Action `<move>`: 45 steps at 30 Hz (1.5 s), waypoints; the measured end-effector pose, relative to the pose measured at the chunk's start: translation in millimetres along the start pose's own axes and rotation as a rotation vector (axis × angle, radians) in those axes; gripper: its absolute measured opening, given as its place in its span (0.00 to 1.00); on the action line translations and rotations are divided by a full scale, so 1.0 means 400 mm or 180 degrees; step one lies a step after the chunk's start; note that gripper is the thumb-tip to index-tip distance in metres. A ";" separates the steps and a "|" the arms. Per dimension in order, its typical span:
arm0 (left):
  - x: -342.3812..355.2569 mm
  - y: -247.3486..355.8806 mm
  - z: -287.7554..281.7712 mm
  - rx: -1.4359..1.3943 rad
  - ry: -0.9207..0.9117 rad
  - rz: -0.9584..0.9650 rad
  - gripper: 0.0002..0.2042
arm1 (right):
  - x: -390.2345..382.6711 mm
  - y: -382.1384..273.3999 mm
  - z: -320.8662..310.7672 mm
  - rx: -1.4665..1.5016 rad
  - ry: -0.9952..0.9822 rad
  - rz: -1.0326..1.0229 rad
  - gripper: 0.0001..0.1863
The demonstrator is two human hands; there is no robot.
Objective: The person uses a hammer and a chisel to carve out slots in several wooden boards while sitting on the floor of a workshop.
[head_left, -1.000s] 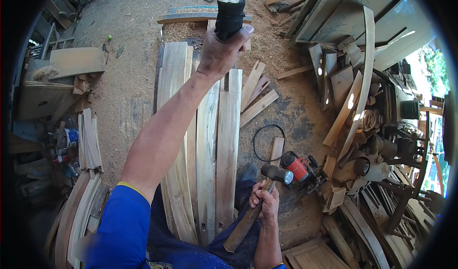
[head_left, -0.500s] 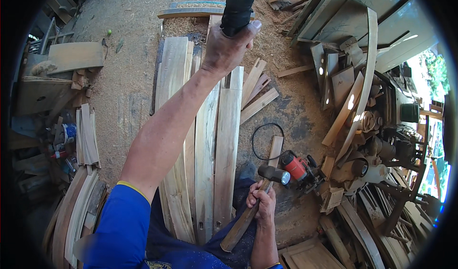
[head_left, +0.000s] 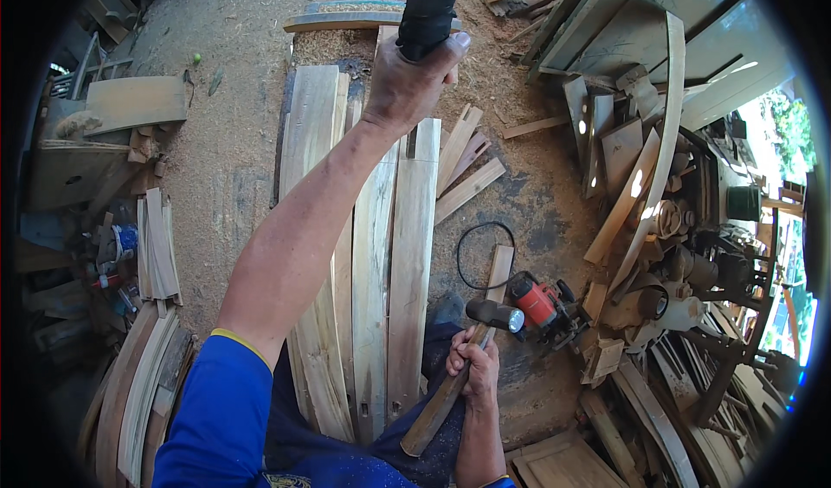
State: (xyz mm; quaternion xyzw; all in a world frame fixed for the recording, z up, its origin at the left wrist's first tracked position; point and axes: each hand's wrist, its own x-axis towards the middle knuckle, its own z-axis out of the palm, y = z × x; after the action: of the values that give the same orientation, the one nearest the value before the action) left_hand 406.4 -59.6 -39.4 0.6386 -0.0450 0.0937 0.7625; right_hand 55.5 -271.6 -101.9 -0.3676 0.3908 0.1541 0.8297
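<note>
One black-wrapped handle (head_left: 428,20) gripped in the curled fingers of the outstretched left hand (head_left: 407,85), pale butt end facing up, seen past the far ends of the long boards (head_left: 414,254); well apart from it, nearer the body and to the right, the hammer (head_left: 446,400), long axis slanting forward and right, shaft held in the wrapped fingers of the right hand (head_left: 476,365) just below the dark head. Hidden beneath the left hand, the lower end of the black-wrapped handle, so cannot tell its kind or contact; behind the left forearm (head_left: 303,228), parts of some boards.
</note>
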 end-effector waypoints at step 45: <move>-0.079 0.029 -0.012 0.0260 -0.0396 0.0379 0.10 | -0.056 -0.369 0.314 -0.2718 0.0308 -0.1772 0.17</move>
State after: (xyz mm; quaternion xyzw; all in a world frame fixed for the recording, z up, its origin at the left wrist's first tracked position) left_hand 373.0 -55.5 -35.2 0.6699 -0.1264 0.1008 0.7246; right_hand 188.4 -279.8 40.8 -0.7707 0.2182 0.0560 0.5961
